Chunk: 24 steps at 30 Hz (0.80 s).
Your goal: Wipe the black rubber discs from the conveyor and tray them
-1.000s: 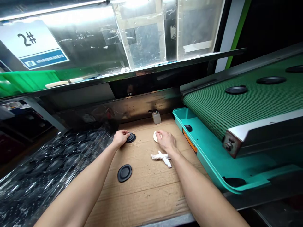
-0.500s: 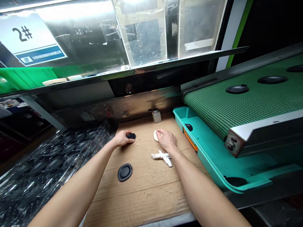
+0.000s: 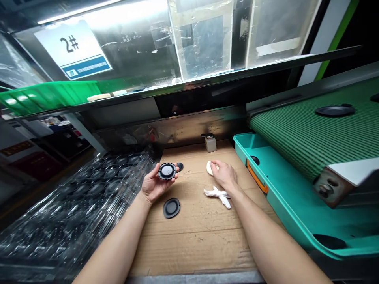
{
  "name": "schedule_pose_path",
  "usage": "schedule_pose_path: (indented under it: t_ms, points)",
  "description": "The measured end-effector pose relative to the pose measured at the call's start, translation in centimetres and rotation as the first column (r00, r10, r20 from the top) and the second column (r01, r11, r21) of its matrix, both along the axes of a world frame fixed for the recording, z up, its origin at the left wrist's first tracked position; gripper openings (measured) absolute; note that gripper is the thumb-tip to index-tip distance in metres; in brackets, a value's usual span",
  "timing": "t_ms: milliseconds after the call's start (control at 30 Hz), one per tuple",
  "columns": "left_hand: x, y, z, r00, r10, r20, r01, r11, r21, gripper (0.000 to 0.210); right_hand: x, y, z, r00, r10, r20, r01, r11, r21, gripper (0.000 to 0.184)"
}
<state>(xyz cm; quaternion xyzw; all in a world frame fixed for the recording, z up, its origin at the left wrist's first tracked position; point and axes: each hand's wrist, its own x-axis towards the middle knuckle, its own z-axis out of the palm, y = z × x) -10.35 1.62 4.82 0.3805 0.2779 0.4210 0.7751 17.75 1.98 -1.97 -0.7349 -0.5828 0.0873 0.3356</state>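
Note:
My left hand [image 3: 155, 185] holds a round black part [image 3: 167, 171] by its edge, its ringed face with a grey centre turned up toward me. Just behind it, a second black disc [image 3: 180, 167] lies partly hidden on the cardboard [image 3: 195, 248]. Closer to me rests a larger flat black disc [image 3: 171, 208]. My right hand [image 3: 224, 173] pinches a cream-white round pad [image 3: 209, 168] above the cardboard. Beneath that wrist is a crumpled white cloth [image 3: 217, 195].
A small bottle [image 3: 211, 143] stands at the back of the cardboard. On the right, a teal bin [image 3: 284, 215] sits below a green conveyor belt [image 3: 302, 126] carrying black discs. Clear plastic trays [image 3: 89, 205] of black parts are stacked at left. A green crate [image 3: 53, 96] is on the shelf.
My left hand has lifted a black part off the cardboard and turned its face up, uncovering another disc behind. My right hand keeps the pad in place. The view has swung left.

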Motion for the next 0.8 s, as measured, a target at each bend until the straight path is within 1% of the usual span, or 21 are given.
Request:
schedule_pose_path:
  t_ms: [133, 300, 467, 667, 800]
  points:
    - [0.3, -0.5, -0.1, 0.999, -0.037, 0.037, 0.036, 0.999, 0.017, 0.053, 0.1, 0.0, -0.1, 1.0, -0.002, 0.004, 0.002, 1.0, -0.006, 0.038]
    - [0.5, -0.5, -0.1, 0.999, -0.032, 0.035, 0.031, 0.999, 0.008, 0.052, 0.0, 0.0, 0.0, 1.0, -0.01, 0.016, 0.01, 1.0, -0.023, 0.04]
    - [0.5, 0.0, -0.7, 0.997, -0.043, 0.067, 0.045, 0.999, -0.02, 0.051, -0.1, 0.0, 0.0, 1.0, -0.016, 0.021, 0.016, 1.0, -0.022, 0.039]
    - [0.3, 1.0, -1.4, 0.987, -0.111, 0.12, 0.114, 0.993, -0.022, 0.051, -0.1, 0.0, 0.1, 0.999, -0.026, 0.02, 0.027, 0.999, -0.036, 0.038]
    - [0.4, 1.0, -1.5, 0.988, -0.127, 0.083, 0.126, 0.992, 0.011, 0.051, -0.1, 0.0, 0.1, 1.0, -0.025, 0.015, 0.025, 0.999, -0.033, 0.038]
